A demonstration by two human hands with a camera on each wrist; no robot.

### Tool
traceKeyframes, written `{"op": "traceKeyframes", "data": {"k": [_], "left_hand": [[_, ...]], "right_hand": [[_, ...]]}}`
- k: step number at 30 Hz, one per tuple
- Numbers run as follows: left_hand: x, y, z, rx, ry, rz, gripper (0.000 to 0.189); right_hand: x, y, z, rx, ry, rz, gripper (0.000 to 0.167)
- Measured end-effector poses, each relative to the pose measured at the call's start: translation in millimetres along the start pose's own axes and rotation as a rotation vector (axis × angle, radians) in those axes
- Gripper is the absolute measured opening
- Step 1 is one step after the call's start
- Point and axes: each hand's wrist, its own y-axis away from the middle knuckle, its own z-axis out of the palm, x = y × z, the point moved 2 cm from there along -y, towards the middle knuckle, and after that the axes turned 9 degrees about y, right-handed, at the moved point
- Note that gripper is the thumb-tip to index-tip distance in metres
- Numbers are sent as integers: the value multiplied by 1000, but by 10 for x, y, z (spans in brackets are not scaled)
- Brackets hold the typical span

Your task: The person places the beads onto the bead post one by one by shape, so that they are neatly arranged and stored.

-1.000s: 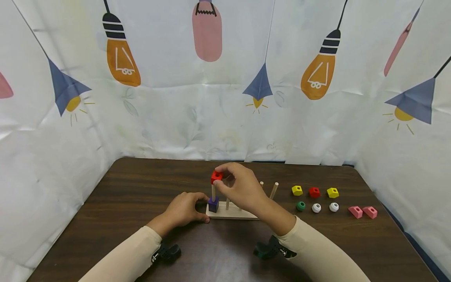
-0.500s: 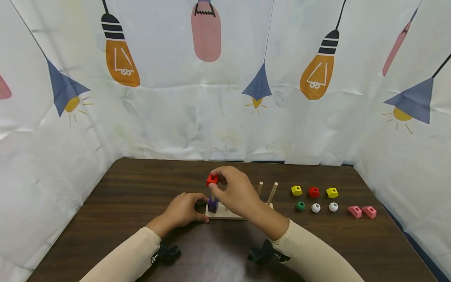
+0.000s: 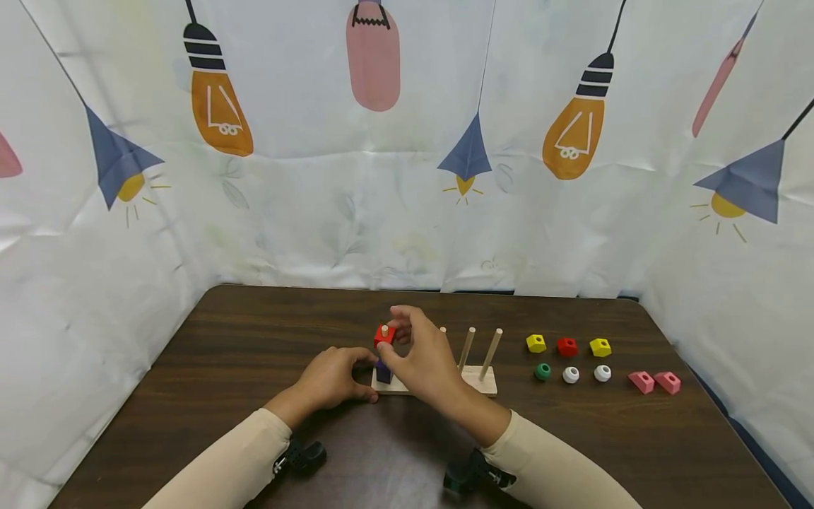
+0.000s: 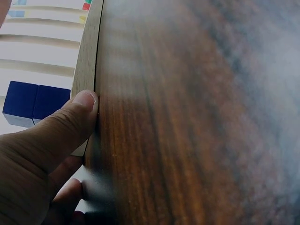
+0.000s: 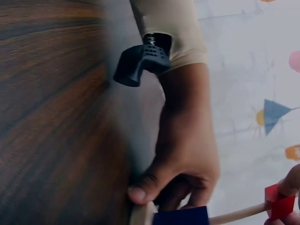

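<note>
The pegboard (image 3: 477,382) is gripped at its end between thumb and bent fingers of the left hand (image 3: 333,378). At the board's 10 o'clock, the red block (image 3: 383,338), threaded on the leftmost peg (image 5: 236,214), is lightly pinched by the right hand (image 3: 427,359).

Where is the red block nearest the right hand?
In the head view, the red block is high on the leftmost peg, above the purple block, touched by the right hand.

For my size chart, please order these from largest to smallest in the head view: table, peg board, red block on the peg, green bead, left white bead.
Table
Peg board
Red block, partly covered
Green bead and left white bead: look alike, so unranked
</note>
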Motion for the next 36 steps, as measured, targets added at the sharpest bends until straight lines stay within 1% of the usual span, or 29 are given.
{"op": "traceKeyframes", "data": {"k": [4, 9, 13, 18, 21, 24, 27, 30, 33, 34, 36], "left_hand": [[-2, 0, -2, 0, 8, 3, 54], [2, -4, -6, -1, 8, -1, 54], [-5, -9, 0, 2, -2, -8, 56], [-14, -12, 12, 5, -7, -5, 57], [-12, -10, 12, 8, -11, -1, 57], [-3, -12, 8, 6, -13, 1, 57], [3, -11, 6, 4, -15, -1, 56], [2, -11, 10, 4, -23, -1, 56], [-1, -12, 15, 7, -29, 3, 56], [-2, -12, 17, 8, -32, 5, 56], [-5, -14, 19, 10, -34, 6, 56]], "right_hand": [[66, 41, 66, 21, -52, 26, 68], [150, 88, 154, 13, -92, 84, 79], [213, 122, 225, -12, -94, 138, 76], [273, 159, 285, -40, -86, 173, 60], [289, 172, 299, -46, -93, 177, 54], [297, 184, 298, -45, -94, 173, 57], [317, 216, 300, -56, -59, 154, 63], [337, 279, 288, -94, -18, 140, 71], [358, 344, 256, -149, 21, 123, 73], [362, 367, 236, -167, 33, 122, 71], [382, 418, 191, -207, 70, 119, 72]]}}
